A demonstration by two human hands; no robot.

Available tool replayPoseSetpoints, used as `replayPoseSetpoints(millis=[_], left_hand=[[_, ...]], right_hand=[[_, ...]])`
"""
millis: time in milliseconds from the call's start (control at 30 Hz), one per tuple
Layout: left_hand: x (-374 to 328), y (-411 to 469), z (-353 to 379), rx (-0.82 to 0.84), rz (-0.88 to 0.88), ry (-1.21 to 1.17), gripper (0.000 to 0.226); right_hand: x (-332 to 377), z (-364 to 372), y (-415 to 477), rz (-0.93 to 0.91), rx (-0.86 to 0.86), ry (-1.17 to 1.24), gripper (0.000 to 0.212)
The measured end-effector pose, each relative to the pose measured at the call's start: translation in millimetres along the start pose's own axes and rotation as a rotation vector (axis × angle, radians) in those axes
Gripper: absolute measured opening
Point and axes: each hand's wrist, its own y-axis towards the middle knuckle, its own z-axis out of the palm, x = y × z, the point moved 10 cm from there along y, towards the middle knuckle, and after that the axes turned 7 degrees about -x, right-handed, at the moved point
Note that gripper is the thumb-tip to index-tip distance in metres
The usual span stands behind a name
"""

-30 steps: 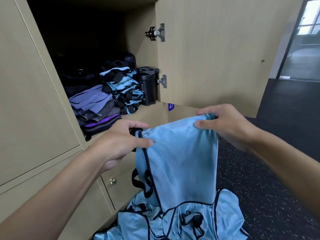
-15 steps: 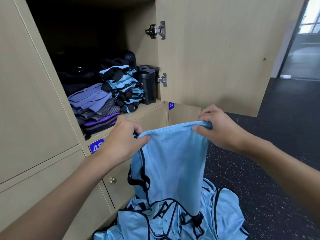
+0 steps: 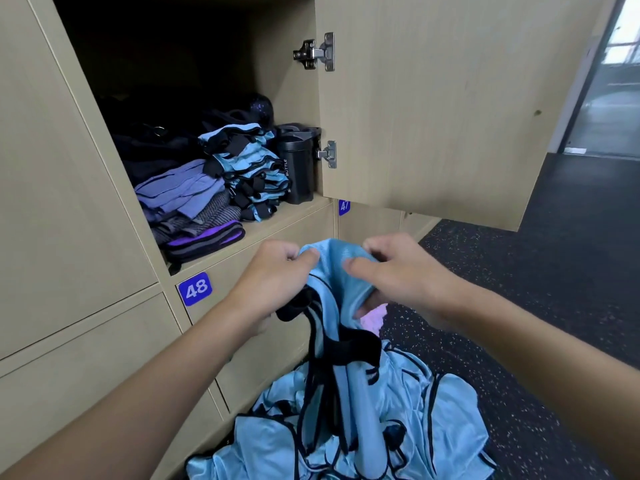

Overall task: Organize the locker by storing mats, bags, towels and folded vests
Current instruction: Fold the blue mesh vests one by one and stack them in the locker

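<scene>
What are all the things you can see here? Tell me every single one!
locker: one, beige, open, upper left
door: one, beige, swung open to the right
hinges: two, silver, on the door's inner edge
folded vests: one stack, light blue with black trim, middle of the locker
folded cloths: one stack, purple and grey, left of the folded vests
bottle: one, black, right of the folded vests
bag: dark, back of the locker, count unclear
number tags: two, blue, 48 and 47, below the locker
vest: one, light blue, held up
vest pile: one heap, light blue, on the floor
floor: dark, speckled
hands: left hand and right hand, both gripping the vest's top
</scene>
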Motion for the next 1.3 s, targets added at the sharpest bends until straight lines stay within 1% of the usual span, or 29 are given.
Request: replayPoseSetpoints(millis=[67, 133, 167, 233, 300, 333, 400, 433, 467, 533, 567, 600, 633, 667, 733, 767, 800, 867, 900, 933, 967, 1000, 1033, 1067, 1133, 1167, 1200, 1267, 1300], left_hand=[[-1.2, -5.8, 12.7, 0.133, -0.084, -0.183, 0.053], [-7.3, -16.5, 21.7, 0.261, -0.12, -0.255, 0.043], [-9.4, -18.9, 21.7, 0.289, -0.111, -0.261, 0.038], [-13.6, -19.6, 14.0, 0.27, -0.082, -0.311, 0.044], [-16.2, -16.7, 3.7, 0.228, -0.068, -0.363, 0.049], [-17.4, -15.5, -0.5, 0.217, -0.069, -0.379, 0.049], [-23.4, -15.1, -7.0, 0.215, -0.066, -0.423, 0.048], [-27.2, -15.4, -9.1, 0.222, -0.062, -0.45, 0.047], [-30.2, -15.1, -11.5, 0.226, -0.058, -0.474, 0.046], [-35.1, -14.9, -18.4, 0.218, -0.049, -0.506, 0.045], [-36.0, -13.4, -23.2, 0.202, -0.052, -0.517, 0.046], [-36.2, -11.6, -27.1, 0.184, -0.063, -0.533, 0.048], [-34.6, -9.1, -30.8, 0.157, -0.08, -0.557, 0.049], [-32.5, -7.8, -33.4, 0.119, -0.106, -0.593, 0.045], [-21.9, -9.2, -33.9, 0.019, -0.198, -0.704, 0.031], [-15.2, -12.0, -29.5, -0.006, -0.256, -0.75, 0.031], [-9.8, -16.8, -20.0, 0.021, -0.317, -0.775, 0.037], [-5.0, -30.0, 3.6, 0.191, -0.395, -0.698, 0.054], [-5.4, -37.0, 12.6, 0.285, -0.401, -0.624, 0.064], [-5.5, -41.6, 18.3, 0.345, -0.391, -0.576, 0.076], [-5.0, -41.2, 19.0, 0.347, -0.367, -0.569, 0.092], [-5.9, -38.1, 14.6, 0.293, -0.322, -0.562, 0.105], [-6.6, -33.8, 6.6, 0.211, -0.26, -0.54, 0.112], [-9.4, -31.6, 0.7, 0.151, -0.197, -0.515, 0.113], [-16.1, -32.6, -2.5, 0.128, -0.117, -0.482, 0.104], [-18.2, -32.8, -3.9, 0.127, -0.094, -0.471, 0.092], [-20.9, -32.8, -6.9, 0.111, -0.073, -0.46, 0.074], [-24.8, -31.8, -14.3, 0.063, -0.057, -0.44, 0.038], [-25.8, -31.1, -16.2, 0.048, -0.055, -0.441, 0.027]], right_hand=[[5.6, 16.7, -3.5, -0.048, 0.092, 0.047, 0.02], [9.7, 26.5, -8.1, -0.096, 0.167, 0.036, 0.021], [12.0, 28.4, -11.0, -0.112, 0.195, 0.052, 0.021], [17.2, 26.0, -14.2, -0.126, 0.218, 0.157, 0.022], [21.1, 16.0, -12.8, -0.115, 0.157, 0.308, 0.026], [20.7, 8.0, -9.6, -0.12, 0.088, 0.347, 0.028], [21.6, -11.6, -3.6, -0.181, -0.107, 0.277, 0.032], [18.8, -17.9, -1.3, -0.19, -0.163, 0.243, 0.034], [12.1, -18.5, 0.9, -0.16, -0.155, 0.24, 0.045], [-2.4, -0.3, 0.4, -0.067, 0.05, 0.259, 0.089], [-6.4, 11.7, -4.2, -0.037, 0.164, 0.261, 0.102], [-8.3, 21.7, -8.3, -0.026, 0.246, 0.269, 0.106], [-9.7, 26.9, -10.1, -0.027, 0.275, 0.268, 0.104], [-10.7, 28.3, -9.8, -0.027, 0.259, 0.255, 0.101], [-8.8, 27.0, -7.3, -0.031, 0.176, 0.256, 0.095], [-7.7, 24.2, -5.1, -0.04, 0.127, 0.276, 0.094], [-5.4, 19.7, -3.1, -0.051, 0.074, 0.316, 0.093], [0.6, 9.1, -0.7, -0.053, -0.022, 0.429, 0.085], [4.1, 2.4, -0.4, -0.06, -0.071, 0.454, 0.081], [6.9, -5.3, 0.3, -0.072, -0.121, 0.449, 0.076], [8.8, -12.4, 0.8, -0.083, -0.16, 0.433, 0.072], [9.2, -17.9, 1.9, -0.086, -0.184, 0.424, 0.068], [8.5, -20.7, 3.2, -0.081, -0.187, 0.418, 0.064], [8.2, -20.4, 3.4, -0.077, -0.167, 0.405, 0.061], [7.8, -16.5, 3.2, -0.088, -0.103, 0.338, 0.056], [8.2, -14.4, 2.6, -0.096, -0.067, 0.301, 0.056], [8.4, -12.9, 2.0, -0.099, -0.029, 0.264, 0.059], [9.7, -8.2, -0.1, -0.105, 0.063, 0.153, 0.068], [10.6, -5.6, -1.9, -0.117, 0.102, 0.067, 0.074]])
